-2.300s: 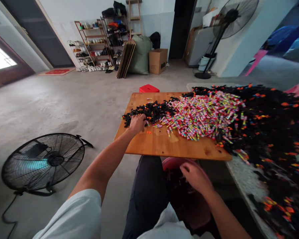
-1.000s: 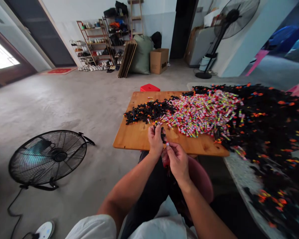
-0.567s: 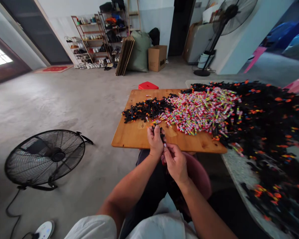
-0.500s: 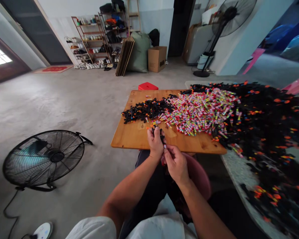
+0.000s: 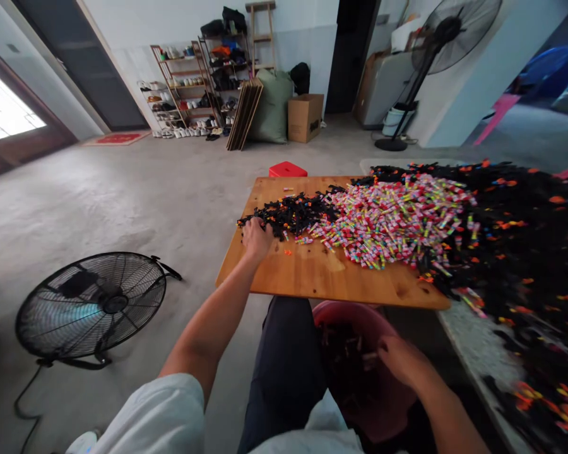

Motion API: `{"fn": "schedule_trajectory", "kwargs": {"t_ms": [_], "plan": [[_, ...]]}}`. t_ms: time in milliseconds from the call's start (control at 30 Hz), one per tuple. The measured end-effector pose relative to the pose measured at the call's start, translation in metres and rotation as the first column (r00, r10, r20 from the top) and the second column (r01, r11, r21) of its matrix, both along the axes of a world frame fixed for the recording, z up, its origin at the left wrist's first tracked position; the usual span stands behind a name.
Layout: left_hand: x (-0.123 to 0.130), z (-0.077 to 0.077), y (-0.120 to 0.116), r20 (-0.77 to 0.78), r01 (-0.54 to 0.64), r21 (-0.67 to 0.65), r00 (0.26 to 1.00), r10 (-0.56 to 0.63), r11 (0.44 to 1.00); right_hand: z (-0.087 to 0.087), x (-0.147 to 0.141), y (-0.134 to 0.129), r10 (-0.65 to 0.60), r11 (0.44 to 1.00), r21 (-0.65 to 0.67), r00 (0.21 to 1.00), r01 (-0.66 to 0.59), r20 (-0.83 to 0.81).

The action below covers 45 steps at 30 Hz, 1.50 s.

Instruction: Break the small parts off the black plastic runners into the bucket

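My left hand (image 5: 257, 236) is at the left end of a heap of small black plastic pieces (image 5: 298, 211), fingers bent down and closed on a black piece, mostly hidden beneath them. My right hand (image 5: 400, 356) is low over a pink bucket (image 5: 388, 413) beside my leg. Its fingers look apart in the shadow, close to a small pale piece (image 5: 369, 359); whether they touch is unclear. Dark and pale pieces lie inside the bucket. Right of the black heap spreads a big pile of small pink, yellow and white wrapped tubes (image 5: 388, 221) on the wooden table (image 5: 293, 277).
Many more black pieces with orange bits (image 5: 525, 239) cover the pale surface (image 5: 483, 359) at right. A red stool (image 5: 288, 169) stands behind the table. A black floor fan (image 5: 94, 309) sits at left; shoe racks, a cardboard box (image 5: 305, 118) and a standing fan are farther back.
My hands have parted from working together over the table's front edge. The left moved forward to the black heap; the right dropped down and right over the bucket. The view has shifted slightly.
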<state>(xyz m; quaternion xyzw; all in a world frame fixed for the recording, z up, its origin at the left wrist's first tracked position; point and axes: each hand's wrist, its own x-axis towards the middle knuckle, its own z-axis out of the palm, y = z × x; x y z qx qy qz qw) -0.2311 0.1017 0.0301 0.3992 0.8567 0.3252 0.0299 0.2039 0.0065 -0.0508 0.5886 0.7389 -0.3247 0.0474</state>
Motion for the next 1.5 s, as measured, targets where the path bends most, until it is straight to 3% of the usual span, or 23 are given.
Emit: {"fn": "schedule_trajectory", "kwargs": {"t_ms": [100,233,333,467,600,700,833,933,1000,1033,1100,1167,1200,1267,1333,1400,1500], "plan": [[-0.035,0.002,0.021,-0.096,0.007,-0.094,0.995,-0.016,0.996,0.017,-0.038,0.014,0.113,0.991,0.078,0.994,-0.112,-0.006],[-0.059,-0.011,0.034,-0.114,0.186,-0.266,0.968,-0.222,0.946,0.058,-0.122,0.055,0.256,0.933,0.296,0.956,-0.206,-0.141],[-0.055,-0.026,0.031,-0.067,0.329,-0.264,0.932,-0.357,0.907,0.075,-0.182,0.096,0.242,0.865,0.469,0.967,-0.179,-0.078],[-0.024,-0.046,0.011,-0.101,0.377,-0.109,0.916,-0.388,0.920,0.073,-0.229,0.137,0.237,0.846,0.480,0.970,-0.233,0.052],[0.008,-0.052,-0.007,-0.059,0.411,-0.040,0.909,-0.413,0.911,0.062,-0.235,0.141,0.246,0.825,0.490,0.960,-0.281,0.136],[0.013,-0.047,-0.006,0.036,0.389,-0.027,0.921,-0.388,0.921,0.058,-0.224,0.131,0.261,0.794,0.528,0.953,-0.301,0.151],[0.001,-0.029,0.003,0.216,0.322,0.034,0.922,-0.322,0.946,0.049,-0.201,0.118,0.135,0.837,0.527,0.989,-0.145,0.057],[-0.004,-0.012,-0.001,0.320,0.283,0.229,0.882,-0.346,0.931,0.040,-0.179,0.109,0.063,0.869,0.493,0.980,0.040,-0.191],[0.000,-0.001,-0.013,0.480,0.230,0.432,0.760,-0.438,0.872,0.036,-0.163,0.099,-0.017,0.911,0.362,0.895,0.198,-0.446],[0.005,0.005,-0.022,0.572,0.200,0.514,0.645,-0.507,0.834,0.037,-0.157,0.092,-0.077,0.929,0.255,0.814,0.268,-0.575],[0.020,0.014,-0.042,0.699,0.155,0.616,0.345,-0.627,0.772,0.043,-0.145,0.075,-0.194,0.938,0.039,0.613,0.345,-0.766],[0.039,0.021,-0.062,0.732,0.129,0.667,0.071,-0.677,0.734,0.056,-0.137,0.057,-0.243,0.923,-0.071,0.430,0.378,-0.869],[0.050,0.024,-0.072,0.734,0.128,0.675,-0.020,-0.679,0.727,0.065,-0.134,0.048,-0.244,0.918,-0.095,0.359,0.386,-0.901],[0.073,0.030,-0.088,0.751,0.168,0.660,-0.140,-0.645,0.732,0.082,-0.129,0.034,-0.239,0.911,-0.132,0.239,0.391,-0.941],[0.095,0.034,-0.100,0.777,0.248,0.629,-0.214,-0.592,0.737,0.098,-0.123,0.023,-0.245,0.907,-0.172,0.151,0.384,-0.958],[0.115,0.038,-0.108,0.788,0.325,0.615,-0.254,-0.560,0.718,0.109,-0.117,0.016,-0.245,0.906,-0.187,0.110,0.381,-0.963],[0.137,0.042,-0.112,0.779,0.429,0.622,-0.255,-0.573,0.655,0.117,-0.104,0.009,-0.235,0.904,-0.180,0.099,0.387,-0.967]]}}
